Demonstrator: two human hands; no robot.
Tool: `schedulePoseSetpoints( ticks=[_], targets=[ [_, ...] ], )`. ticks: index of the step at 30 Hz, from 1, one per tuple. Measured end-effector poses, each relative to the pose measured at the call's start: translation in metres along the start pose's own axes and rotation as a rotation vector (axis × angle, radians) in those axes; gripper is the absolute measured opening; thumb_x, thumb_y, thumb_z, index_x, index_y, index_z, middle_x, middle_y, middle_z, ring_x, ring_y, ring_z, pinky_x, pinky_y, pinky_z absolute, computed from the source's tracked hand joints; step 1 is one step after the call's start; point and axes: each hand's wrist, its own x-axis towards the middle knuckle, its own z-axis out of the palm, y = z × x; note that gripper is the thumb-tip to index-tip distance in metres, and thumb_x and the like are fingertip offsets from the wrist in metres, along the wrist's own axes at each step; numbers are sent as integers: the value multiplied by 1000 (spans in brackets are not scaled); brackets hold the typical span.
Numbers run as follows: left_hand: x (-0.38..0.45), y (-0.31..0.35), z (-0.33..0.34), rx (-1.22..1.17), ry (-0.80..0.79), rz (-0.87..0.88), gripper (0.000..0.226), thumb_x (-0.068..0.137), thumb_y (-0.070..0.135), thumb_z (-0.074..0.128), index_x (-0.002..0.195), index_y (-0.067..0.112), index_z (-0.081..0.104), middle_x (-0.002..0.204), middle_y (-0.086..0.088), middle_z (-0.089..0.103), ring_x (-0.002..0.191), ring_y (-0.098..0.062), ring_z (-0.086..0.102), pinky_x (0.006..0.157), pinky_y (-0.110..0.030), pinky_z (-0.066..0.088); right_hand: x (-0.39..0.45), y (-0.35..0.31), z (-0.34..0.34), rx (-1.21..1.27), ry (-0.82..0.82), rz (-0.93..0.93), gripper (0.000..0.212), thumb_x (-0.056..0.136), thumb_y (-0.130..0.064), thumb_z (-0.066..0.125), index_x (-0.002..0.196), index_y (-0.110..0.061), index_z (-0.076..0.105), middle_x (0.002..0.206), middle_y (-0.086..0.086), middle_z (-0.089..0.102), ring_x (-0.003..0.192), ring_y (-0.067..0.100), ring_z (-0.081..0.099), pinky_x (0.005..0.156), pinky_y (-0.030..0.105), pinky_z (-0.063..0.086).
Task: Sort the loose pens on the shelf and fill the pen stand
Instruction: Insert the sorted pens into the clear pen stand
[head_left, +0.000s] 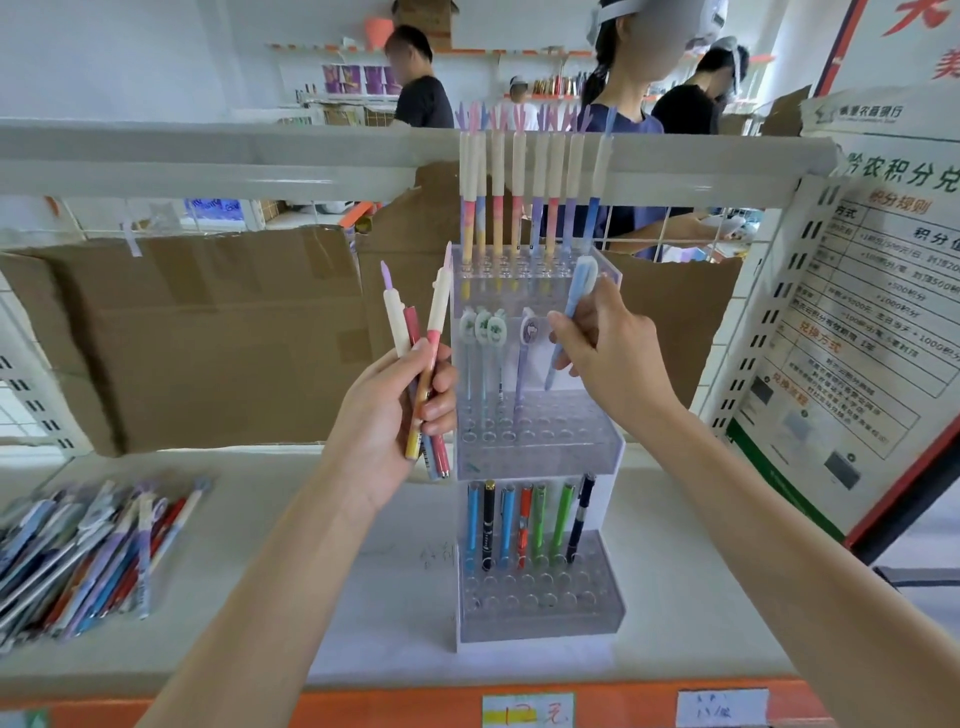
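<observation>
A clear three-tier acrylic pen stand (535, 447) rises from the white shelf. Its top tier holds several long pastel pens (519, 192), its middle tier several charm-topped pens (485, 358), and its bottom tier several coloured pens (524, 525). My left hand (395, 415) grips a bunch of pens (423, 364) upright, just left of the stand. My right hand (608, 353) pinches a light blue pen (569, 317), tip down, over the right part of the middle tier. A heap of loose pens (88, 551) lies at the shelf's left.
The white shelf (311, 519) has an orange front edge with price labels (527, 709). Cardboard sheets (208, 332) line the wire back. A printed notice board (862, 332) leans at the right. A white shelf rail (208, 156) runs overhead. Several people stand behind.
</observation>
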Motion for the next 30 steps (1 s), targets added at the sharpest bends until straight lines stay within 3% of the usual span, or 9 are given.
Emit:
schedulePoseSetpoints(
  ticks=[4,9,12,15,17,20,24,30],
  targets=[
    [0,2,0,-1,-2,10,20,96,20,46,81,7,52,57,1,44,41,-7,33,38,-17,27,0,-2,-1,169,-35,42,14,97,-20,49,101,-13,37,82,6,67,57,9,65,54,17,54],
    [1,2,-2,-9,7,18,19,95,20,46,82,7,52,57,0,44,41,-7,33,38,-17,28,2,1,0,127,-183,125,15,97,-15,49,106,-12,37,86,3,67,57,-1,65,55,9,50],
    [1,2,-1,-20,0,18,20,96,19,45,81,7,52,57,0,44,41,-7,33,37,-17,28,1,2,1,106,-185,132,8,97,-9,48,102,-6,44,87,7,67,63,6,67,58,13,53],
    [1,1,0,-21,0,13,20,96,19,45,81,7,52,57,0,44,40,-7,33,37,-17,28,-1,3,6,36,-196,156,9,97,-13,49,98,-4,48,80,11,66,69,20,67,72,33,57],
    [0,2,0,-25,1,10,20,96,19,45,82,7,52,57,0,44,40,-7,33,37,-17,28,-5,6,13,-10,-236,179,12,97,-15,49,99,-4,49,79,11,66,72,26,66,72,40,56],
    [-1,3,-1,-34,3,11,20,96,19,46,81,7,52,56,0,44,39,-7,33,37,-16,28,-10,10,21,-143,-284,144,16,98,-17,49,98,-1,51,82,13,64,74,27,63,67,38,51],
    [-2,2,-1,-32,-1,5,20,96,19,46,81,7,51,57,1,44,40,-7,33,37,-16,28,-11,10,22,-355,-261,52,25,98,-26,49,79,-10,45,78,2,48,72,24,46,64,31,33],
    [-3,-1,0,-34,-12,-10,19,97,19,44,83,8,51,57,1,44,40,-7,33,38,-16,28,-9,10,27,-571,-310,42,29,100,-35,41,82,-14,48,79,5,56,68,27,50,60,30,35]
  ],
)
